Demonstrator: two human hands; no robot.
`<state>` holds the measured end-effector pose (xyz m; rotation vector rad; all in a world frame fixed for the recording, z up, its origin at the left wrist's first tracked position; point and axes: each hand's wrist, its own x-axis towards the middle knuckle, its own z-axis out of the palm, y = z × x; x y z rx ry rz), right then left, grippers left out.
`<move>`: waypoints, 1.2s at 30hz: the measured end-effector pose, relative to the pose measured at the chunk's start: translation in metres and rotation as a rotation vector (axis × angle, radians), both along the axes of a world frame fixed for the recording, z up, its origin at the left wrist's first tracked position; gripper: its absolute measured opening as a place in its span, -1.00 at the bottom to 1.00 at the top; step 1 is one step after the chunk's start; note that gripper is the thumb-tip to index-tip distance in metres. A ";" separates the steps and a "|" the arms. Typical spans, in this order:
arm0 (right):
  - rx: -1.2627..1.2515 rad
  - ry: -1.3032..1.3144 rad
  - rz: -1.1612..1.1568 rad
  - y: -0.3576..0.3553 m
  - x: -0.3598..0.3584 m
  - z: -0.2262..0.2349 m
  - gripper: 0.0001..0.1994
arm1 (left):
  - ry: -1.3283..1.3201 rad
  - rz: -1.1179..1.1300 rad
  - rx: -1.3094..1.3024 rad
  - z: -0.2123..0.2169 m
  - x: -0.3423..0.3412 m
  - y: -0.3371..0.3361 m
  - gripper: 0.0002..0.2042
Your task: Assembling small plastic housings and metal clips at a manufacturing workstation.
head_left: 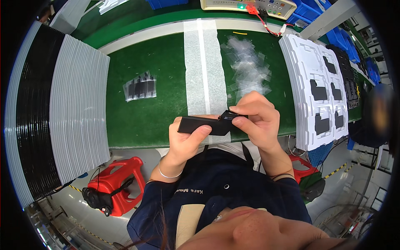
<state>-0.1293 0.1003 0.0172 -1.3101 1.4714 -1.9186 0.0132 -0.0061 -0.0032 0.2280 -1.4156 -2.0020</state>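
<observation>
Above the near edge of the green table, both my hands meet on a flat black L-shaped part [199, 124], whose exact kind I cannot make out. My left hand [183, 141] grips its long body, thumb along the near face and fingers behind. At the narrower right end, the thumb and forefinger of my right hand [260, 121] pinch the part; whether a separate small piece is between them is hidden. Beneath the hands runs a pale paper-like strip [204, 75] with a white line. Beyond my right hand lies a loose heap of clear film pieces [249, 62].
Clear films with black patches [141, 86] lie on the left of the table [162, 54]. Tall stacks of grey and black trays [79, 104] border the left. White trays [302, 83] at right hold similar black parts [320, 89]. A tester [233, 4] with red leads stands behind.
</observation>
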 end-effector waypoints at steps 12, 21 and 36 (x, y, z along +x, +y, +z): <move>0.023 0.103 0.051 -0.002 -0.006 -0.004 -0.69 | 0.093 -0.125 0.379 -0.007 -0.001 0.005 -0.78; 0.163 -0.416 0.280 -0.003 -0.018 0.007 -0.82 | 0.034 -0.069 0.176 -0.013 0.002 0.000 -0.77; 0.209 0.305 -0.134 -0.003 -0.006 0.014 -0.89 | -0.067 -0.010 0.101 -0.008 0.001 0.002 -0.80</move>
